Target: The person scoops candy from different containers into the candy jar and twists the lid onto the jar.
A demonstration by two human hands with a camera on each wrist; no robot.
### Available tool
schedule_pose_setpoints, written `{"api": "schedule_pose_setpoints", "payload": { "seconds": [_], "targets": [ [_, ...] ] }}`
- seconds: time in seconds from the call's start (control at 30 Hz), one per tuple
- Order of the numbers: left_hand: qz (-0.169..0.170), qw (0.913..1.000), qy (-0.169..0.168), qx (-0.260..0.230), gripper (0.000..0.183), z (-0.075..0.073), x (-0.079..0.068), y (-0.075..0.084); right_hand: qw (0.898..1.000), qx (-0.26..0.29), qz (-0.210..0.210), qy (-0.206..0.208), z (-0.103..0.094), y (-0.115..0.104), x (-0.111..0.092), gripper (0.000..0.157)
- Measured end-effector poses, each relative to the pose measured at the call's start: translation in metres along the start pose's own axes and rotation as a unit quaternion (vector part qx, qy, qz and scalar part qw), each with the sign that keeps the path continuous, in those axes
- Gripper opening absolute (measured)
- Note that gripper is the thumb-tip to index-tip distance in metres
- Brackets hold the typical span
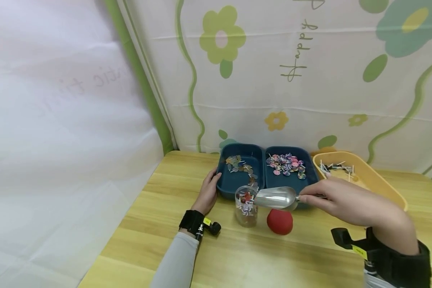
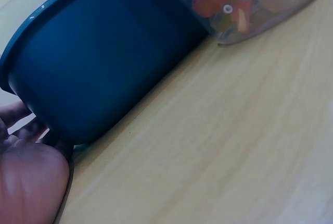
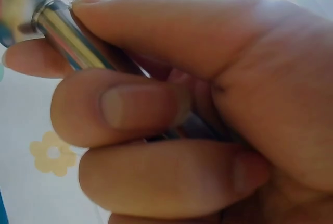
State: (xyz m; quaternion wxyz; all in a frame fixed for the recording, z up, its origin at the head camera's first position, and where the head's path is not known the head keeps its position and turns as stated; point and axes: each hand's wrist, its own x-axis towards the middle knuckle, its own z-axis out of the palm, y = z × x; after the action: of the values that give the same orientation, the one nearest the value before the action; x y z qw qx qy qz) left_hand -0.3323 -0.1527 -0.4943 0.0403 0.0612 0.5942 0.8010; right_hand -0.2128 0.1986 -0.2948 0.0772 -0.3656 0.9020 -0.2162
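Observation:
My right hand (image 1: 340,200) grips the handle of a metal scoop (image 1: 275,197), fingers curled round it in the right wrist view. The scoop's lip reaches the mouth of a clear jar (image 1: 247,220), with its bowl tilted toward it. Inside the jar lie small lollipops, red ones above striped ones. My left hand (image 1: 207,194) holds the left side of a blue tray (image 1: 240,186), thumb at the rim and fingers on the outer wall. In that tray are small translucent lollipops (image 1: 240,165). The left wrist view shows the tray wall (image 2: 104,67) close beside the jar (image 2: 270,10).
A second blue tray (image 1: 286,182) with striped lollipops (image 1: 286,162) adjoins the first on the right. Beyond it is a yellow tray (image 1: 376,180) with dark lollipops on white sticks. A red rounded object (image 1: 280,222) sits right of the jar. A printed curtain (image 1: 245,92) hangs behind the table.

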Motion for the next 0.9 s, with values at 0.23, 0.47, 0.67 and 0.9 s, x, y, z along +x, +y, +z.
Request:
{"api": "schedule_pose_setpoints", "payload": {
  "seconds": [0.23,0.47,0.67,0.9],
  "targets": [
    [-0.001,1.0000,-0.006,0.000,0.050,0.003,0.003,0.000,0.998,-0.043,0.039,0.024,0.001,0.003,-0.010,0.020],
    [-0.006,1.0000,0.004,-0.001,0.050,0.002,0.001,0.003,0.994,-0.066,0.043,0.078,-0.010,0.015,-0.034,0.018],
    [-0.001,0.9999,0.012,-0.003,0.050,-0.001,0.000,0.005,0.959,-0.121,0.178,0.187,-0.022,0.036,-0.079,0.028],
    [-0.001,0.9997,0.022,-0.005,0.049,-0.004,0.000,0.004,0.928,-0.098,0.259,0.247,-0.017,0.071,-0.109,0.039]
  ]
}}
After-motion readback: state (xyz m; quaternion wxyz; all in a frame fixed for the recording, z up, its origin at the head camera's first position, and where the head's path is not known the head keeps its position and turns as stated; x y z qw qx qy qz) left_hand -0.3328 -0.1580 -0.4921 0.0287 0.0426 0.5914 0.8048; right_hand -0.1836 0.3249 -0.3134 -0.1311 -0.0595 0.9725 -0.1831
